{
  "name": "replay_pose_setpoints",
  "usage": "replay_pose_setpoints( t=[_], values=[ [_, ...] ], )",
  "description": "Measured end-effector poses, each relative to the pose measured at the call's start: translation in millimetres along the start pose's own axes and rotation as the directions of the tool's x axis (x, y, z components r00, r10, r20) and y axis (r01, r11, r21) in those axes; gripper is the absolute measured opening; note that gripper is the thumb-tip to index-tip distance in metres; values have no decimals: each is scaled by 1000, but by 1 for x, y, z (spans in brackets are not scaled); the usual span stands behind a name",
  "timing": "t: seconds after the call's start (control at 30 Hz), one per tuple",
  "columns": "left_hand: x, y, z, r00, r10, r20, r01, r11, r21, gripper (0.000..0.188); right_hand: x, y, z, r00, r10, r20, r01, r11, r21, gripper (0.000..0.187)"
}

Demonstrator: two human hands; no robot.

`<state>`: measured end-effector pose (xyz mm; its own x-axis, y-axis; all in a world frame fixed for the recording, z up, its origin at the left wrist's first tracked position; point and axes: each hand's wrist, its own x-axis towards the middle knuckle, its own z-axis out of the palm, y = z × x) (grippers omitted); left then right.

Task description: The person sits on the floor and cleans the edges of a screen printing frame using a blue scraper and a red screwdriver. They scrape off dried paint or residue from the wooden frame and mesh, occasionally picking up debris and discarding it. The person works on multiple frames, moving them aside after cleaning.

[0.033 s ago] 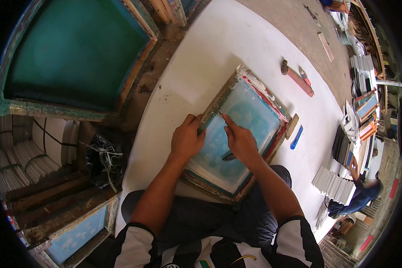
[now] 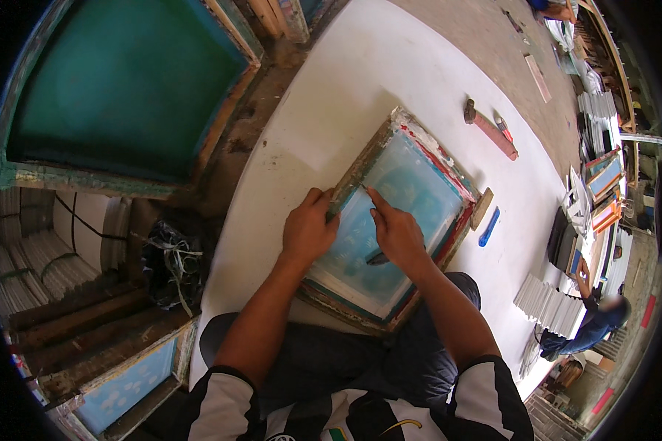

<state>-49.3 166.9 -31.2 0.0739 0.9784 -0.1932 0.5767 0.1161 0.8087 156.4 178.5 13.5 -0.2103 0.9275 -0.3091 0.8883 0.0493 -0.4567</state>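
Hidden under the palms: part of the pale blue mesh of the wooden screen frame [image 2: 412, 195], which lay tilted on the white counter [image 2: 360, 81] at centre. Left hand [image 2: 309, 231] pressed down on the frame's rail at 9 o'clock, fingers curled over the wood. Right hand [image 2: 396, 231] rested on the mesh just beside it, forefinger stretched toward 11 o'clock, the two hands near but apart. Could not tell whether the small dark object [image 2: 377, 258] under the right palm was gripped or merely lying there. Off at 2 o'clock lay a red-handled hammer [image 2: 489, 130]; at 3 o'clock, a blue marker [image 2: 489, 226] beside the frame. Cut off at 10 o'clock: a large teal screen [image 2: 125, 81]. Blurred at 4 o'clock near the rim: a crouching person [image 2: 596, 316].
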Motion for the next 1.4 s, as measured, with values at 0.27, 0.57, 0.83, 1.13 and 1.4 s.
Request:
replay_pose_setpoints(
  t=[0.27, 0.57, 0.83, 1.13, 1.4],
  values=[
    [-1, 1, -2, 1000, -14, 13, 14, 1000, 21, 52, -2, 1, 2, 999, -39, -15, 38, 995, -88, 53],
    [-2, 5, -2, 1000, -19, 20, 18, 999, 42, 52, 6, -7, -4, 998, -12, 57, -5, 960, 279, 51],
    [-2, 2, -3, 1000, -2, 3, 2, 1000, 13, 52, 11, 3, -3, 944, 195, 267, -324, 700, 636, 48],
    [-2, -4, -2, 1000, -16, 5, 16, 1000, -7, 52, 13, 25, 16, 968, -218, -122, 210, 975, -76, 47],
    [-3, -4, -1, 999, 35, -14, -35, 999, 2, 51, 26, 31, -12, 788, 131, 601, -613, 246, 751, 51]
  ],
)
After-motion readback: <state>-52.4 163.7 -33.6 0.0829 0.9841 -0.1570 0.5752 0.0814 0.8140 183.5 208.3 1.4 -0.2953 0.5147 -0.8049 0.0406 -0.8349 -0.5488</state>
